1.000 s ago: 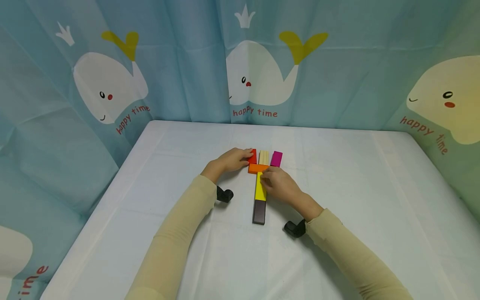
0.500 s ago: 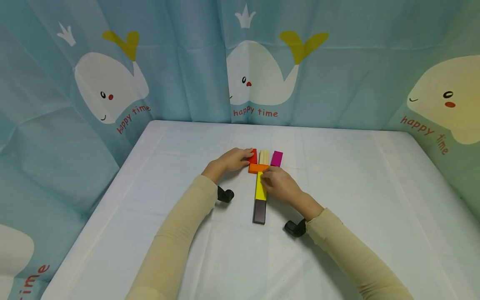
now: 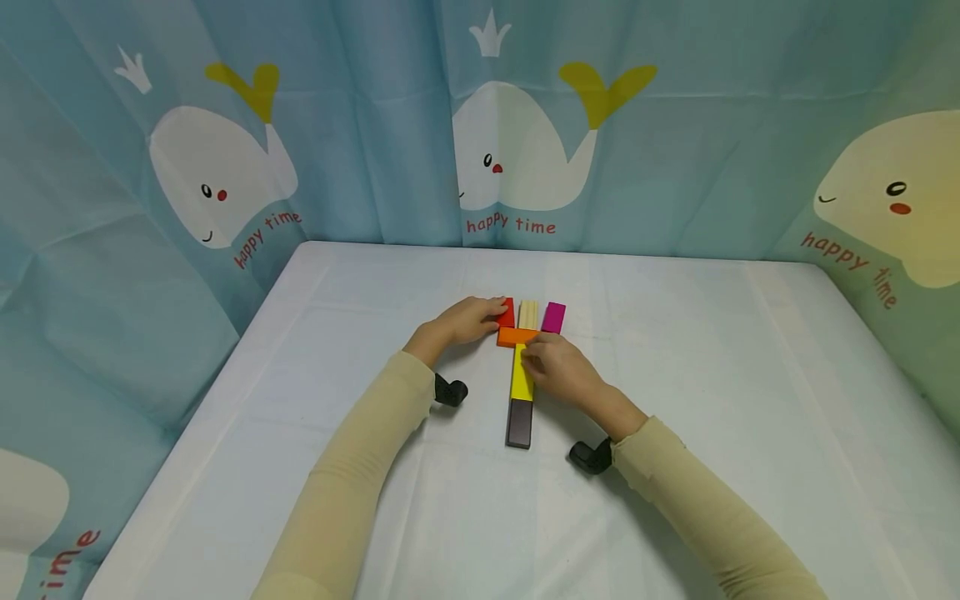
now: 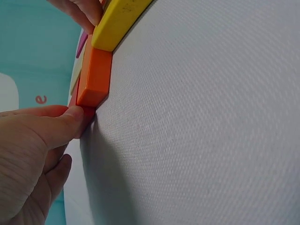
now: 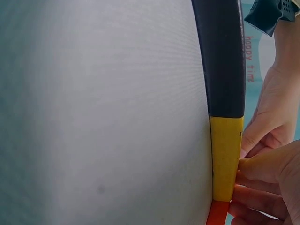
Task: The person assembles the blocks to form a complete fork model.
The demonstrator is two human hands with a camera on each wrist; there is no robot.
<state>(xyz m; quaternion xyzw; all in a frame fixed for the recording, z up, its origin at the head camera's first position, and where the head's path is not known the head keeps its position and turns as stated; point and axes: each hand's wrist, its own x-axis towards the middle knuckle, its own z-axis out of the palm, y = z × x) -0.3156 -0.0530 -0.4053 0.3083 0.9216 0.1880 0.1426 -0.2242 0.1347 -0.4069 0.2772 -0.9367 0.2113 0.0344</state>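
Several coloured wooden blocks lie flat on the white table in a figure. My left hand (image 3: pixel 467 319) pinches the red block (image 3: pixel 507 313) at the upper left of the figure, thumb on its near side in the left wrist view. An orange block (image 3: pixel 514 337) lies crosswise below it, touching. My right hand (image 3: pixel 564 367) has bent fingers at the join of the orange block and the yellow block (image 5: pixel 226 159); its thumb touches the yellow block's upper edge. The orange block's right end is hidden, and the fingers' exact hold does not show. A dark grey block (image 3: pixel 519 424) continues the yellow one.
A pale wood block (image 3: pixel 528 315) and a magenta block (image 3: pixel 553 317) stand beyond the orange one. Both wrists carry black camera mounts (image 3: pixel 451 392). A blue curtain (image 3: pixel 390 150) with whale prints hangs behind the table's far edge.
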